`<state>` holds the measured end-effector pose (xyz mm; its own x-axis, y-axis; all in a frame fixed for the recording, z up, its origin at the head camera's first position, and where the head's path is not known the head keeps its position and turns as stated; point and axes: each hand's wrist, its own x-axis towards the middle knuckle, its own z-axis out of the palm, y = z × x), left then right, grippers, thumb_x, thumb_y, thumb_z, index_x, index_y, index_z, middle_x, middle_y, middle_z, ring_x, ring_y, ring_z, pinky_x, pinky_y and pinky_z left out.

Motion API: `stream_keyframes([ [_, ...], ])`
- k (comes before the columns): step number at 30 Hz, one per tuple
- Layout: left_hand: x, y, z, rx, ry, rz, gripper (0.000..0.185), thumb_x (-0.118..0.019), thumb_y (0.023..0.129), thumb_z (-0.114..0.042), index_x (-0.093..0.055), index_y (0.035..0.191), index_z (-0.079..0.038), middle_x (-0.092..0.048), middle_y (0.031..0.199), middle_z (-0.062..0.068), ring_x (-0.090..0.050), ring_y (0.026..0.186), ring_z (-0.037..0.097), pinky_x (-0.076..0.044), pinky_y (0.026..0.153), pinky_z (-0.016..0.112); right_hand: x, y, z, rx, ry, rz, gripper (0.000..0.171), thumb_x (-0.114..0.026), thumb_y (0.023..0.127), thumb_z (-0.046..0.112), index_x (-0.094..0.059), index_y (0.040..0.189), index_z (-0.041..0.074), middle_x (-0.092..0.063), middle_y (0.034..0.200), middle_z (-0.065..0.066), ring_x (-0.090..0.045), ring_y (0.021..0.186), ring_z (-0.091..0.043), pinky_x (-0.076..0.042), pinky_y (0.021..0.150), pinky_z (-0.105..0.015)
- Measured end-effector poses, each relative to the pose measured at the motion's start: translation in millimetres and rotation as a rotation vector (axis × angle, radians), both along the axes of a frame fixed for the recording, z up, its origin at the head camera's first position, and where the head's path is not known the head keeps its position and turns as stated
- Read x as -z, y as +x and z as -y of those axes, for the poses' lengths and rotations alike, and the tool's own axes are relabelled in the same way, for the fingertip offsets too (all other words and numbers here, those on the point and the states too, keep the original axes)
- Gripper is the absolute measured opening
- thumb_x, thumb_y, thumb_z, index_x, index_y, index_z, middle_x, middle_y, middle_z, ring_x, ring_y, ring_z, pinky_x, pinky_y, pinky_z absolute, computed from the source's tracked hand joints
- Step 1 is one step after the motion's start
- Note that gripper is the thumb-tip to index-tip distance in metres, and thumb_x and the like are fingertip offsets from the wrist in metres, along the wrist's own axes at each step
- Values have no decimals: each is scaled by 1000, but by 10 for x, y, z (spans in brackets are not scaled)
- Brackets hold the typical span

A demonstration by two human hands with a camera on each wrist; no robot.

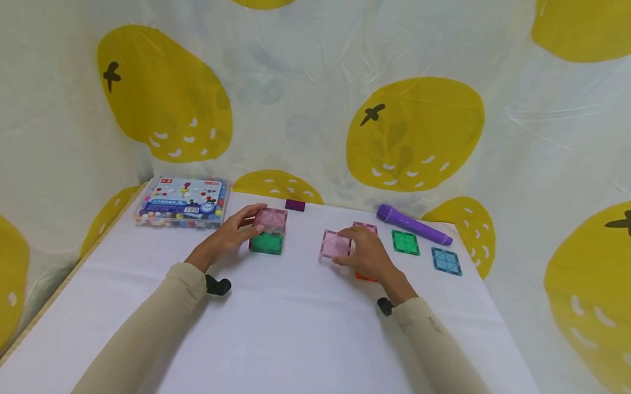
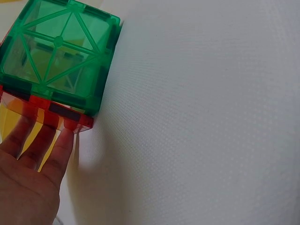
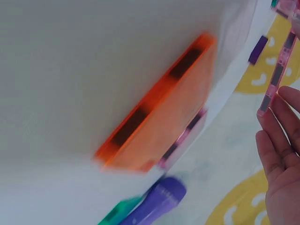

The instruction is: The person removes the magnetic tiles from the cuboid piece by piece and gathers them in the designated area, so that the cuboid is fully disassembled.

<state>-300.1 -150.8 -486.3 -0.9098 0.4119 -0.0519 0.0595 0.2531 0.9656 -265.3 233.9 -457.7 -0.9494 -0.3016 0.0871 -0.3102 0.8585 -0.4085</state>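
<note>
A small box of translucent magnetic tiles stands left of the table's middle, with a green tile [image 1: 266,244] in front, a pink tile [image 1: 273,218] on top and a red tile [image 2: 51,111] at its left. Against that red side rest the nearly straight fingers of my left hand [image 1: 229,233]; the thumb touches near the top's edge. To the right, my right hand [image 1: 370,254] pinches a loose pink tile [image 1: 333,244] between thumb and fingers, held tilted and apart from the box. Partly hidden beneath this hand lies an orange tile [image 3: 161,115].
Another pink tile [image 1: 365,226] lies behind my right hand. Farther right are a green tile [image 1: 405,242], a blue tile [image 1: 446,261] and a purple microphone [image 1: 413,225]. A dark purple block [image 1: 295,205] sits at the back edge. At back left is a clear bead case [image 1: 182,201].
</note>
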Motion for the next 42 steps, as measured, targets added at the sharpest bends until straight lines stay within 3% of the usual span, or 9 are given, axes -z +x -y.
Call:
stream_keyframes([
  [7, 3, 2, 3, -1, -7, 9, 67, -65, 105, -45, -33, 165, -41, -23, 177, 3, -22, 163, 42, -22, 128, 73, 10, 100, -397, 88, 20, 54, 71, -92, 83, 41, -67, 145, 17, -63, 147, -12, -51, 142, -38, -44, 118, -66],
  [11, 18, -8, 10, 6, 1, 6, 69, -65, 106, -44, -32, 166, -38, -22, 177, 3, -21, 163, 42, -22, 128, 73, -11, 181, -627, 143, 19, 96, 75, -92, 82, 43, -64, 147, 17, -59, 151, -15, -48, 144, -40, -45, 117, -67],
  [20, 22, -7, 20, 9, 3, 3, 69, -64, 105, -47, -32, 166, -38, -22, 177, 3, -20, 163, 42, -22, 127, 73, 37, 313, -1168, 146, 18, 81, 69, -91, 84, 40, -67, 143, 14, -63, 146, -16, -51, 140, -42, -45, 114, -70],
  [25, 25, -13, 25, 2, -13, -1, 67, -65, 104, -50, -33, 163, -45, -22, 177, 2, -21, 163, 41, -23, 127, 73, 69, 359, -1400, 149, 30, 97, 68, -90, 85, 40, -66, 144, 15, -64, 146, -18, -51, 139, -45, -41, 115, -73],
  [34, 16, -11, 8, 10, 0, 2, 68, -64, 106, -46, -32, 166, -39, -22, 177, 2, -20, 163, 40, -22, 128, 73, 80, 439, -1583, 148, 81, 131, 67, -89, 87, 37, -65, 145, 12, -64, 145, -20, -53, 138, -47, -45, 113, -71],
  [42, -2, 5, 10, 0, -14, 1, 65, -64, 106, -45, -34, 164, -45, -23, 177, 2, -21, 163, 41, -22, 128, 72, -5, 521, -1627, 213, 32, 180, 65, -88, 88, 34, -64, 147, 20, -58, 152, -21, -45, 144, -48, -38, 115, -76],
])
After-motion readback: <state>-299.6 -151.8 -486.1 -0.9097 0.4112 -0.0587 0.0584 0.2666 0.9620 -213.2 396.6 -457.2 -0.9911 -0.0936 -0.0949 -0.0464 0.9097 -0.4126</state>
